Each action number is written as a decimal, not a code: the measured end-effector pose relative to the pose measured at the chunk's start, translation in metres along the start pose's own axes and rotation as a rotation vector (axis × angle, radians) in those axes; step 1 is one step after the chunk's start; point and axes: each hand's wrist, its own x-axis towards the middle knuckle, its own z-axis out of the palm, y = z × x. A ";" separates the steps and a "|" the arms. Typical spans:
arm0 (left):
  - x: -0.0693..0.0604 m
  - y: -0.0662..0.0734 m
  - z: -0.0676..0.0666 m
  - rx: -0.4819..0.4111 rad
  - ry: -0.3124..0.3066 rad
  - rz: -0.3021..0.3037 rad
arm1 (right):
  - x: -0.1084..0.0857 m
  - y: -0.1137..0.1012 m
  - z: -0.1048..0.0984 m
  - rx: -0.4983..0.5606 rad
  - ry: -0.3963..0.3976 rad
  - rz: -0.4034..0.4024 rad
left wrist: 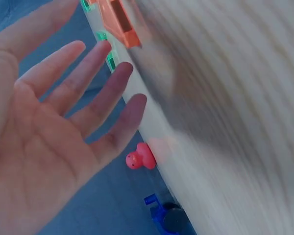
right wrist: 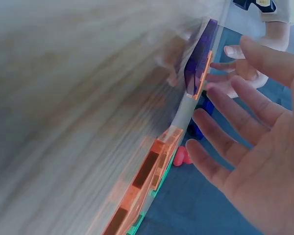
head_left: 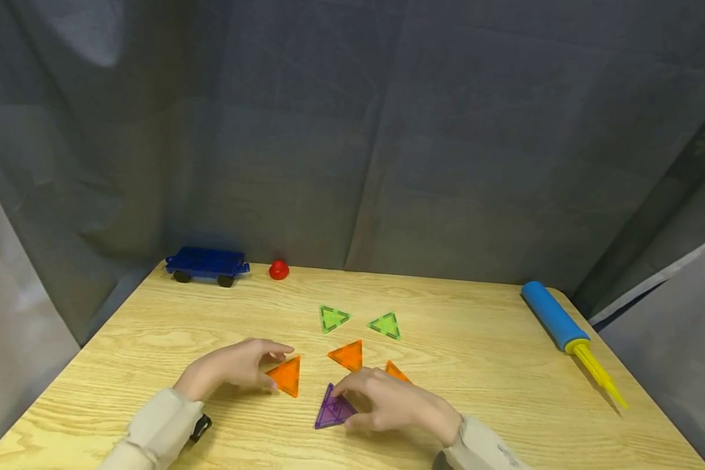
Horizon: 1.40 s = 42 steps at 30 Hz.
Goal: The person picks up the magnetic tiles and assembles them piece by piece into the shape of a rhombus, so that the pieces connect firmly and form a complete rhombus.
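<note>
On the table, my left hand (head_left: pixel 243 365) is beside an orange triangular tile (head_left: pixel 288 377), thumb and fingers apart near its left corner. In the left wrist view its fingers (left wrist: pixel 110 105) are loosely spread, with an orange tile (left wrist: pixel 120 22) beyond them. My right hand (head_left: pixel 388 401) hovers over the right side of a purple triangular tile (head_left: pixel 333 410), overlapping it in the head view. The right wrist view shows relaxed, spread fingers (right wrist: pixel 220 132) and the purple tile (right wrist: pixel 200 61) lying flat. Two more orange tiles (head_left: pixel 349 356) lie just behind the right hand, one partly hidden.
Two green triangular tiles (head_left: pixel 332 318) lie farther back. A blue toy wagon (head_left: pixel 207 263) and a small red duck (head_left: pixel 279 269) stand at the back left edge. A blue and yellow pump (head_left: pixel 555 316) lies on the right. A dark curtain (head_left: pixel 358 130) hangs behind the table.
</note>
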 end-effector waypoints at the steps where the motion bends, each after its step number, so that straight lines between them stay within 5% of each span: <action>1: 0.002 0.000 0.000 0.007 -0.001 -0.008 | 0.002 0.000 0.000 -0.008 -0.005 0.010; 13: 0.019 -0.004 0.006 0.006 -0.054 -0.039 | 0.023 0.001 0.000 -0.044 -0.109 0.107; 28: 0.026 -0.014 0.007 -0.017 -0.105 -0.030 | 0.023 0.003 0.004 0.012 -0.124 0.147; 42: 0.025 -0.015 0.012 -0.101 -0.081 -0.044 | 0.024 0.004 0.006 0.065 -0.095 0.130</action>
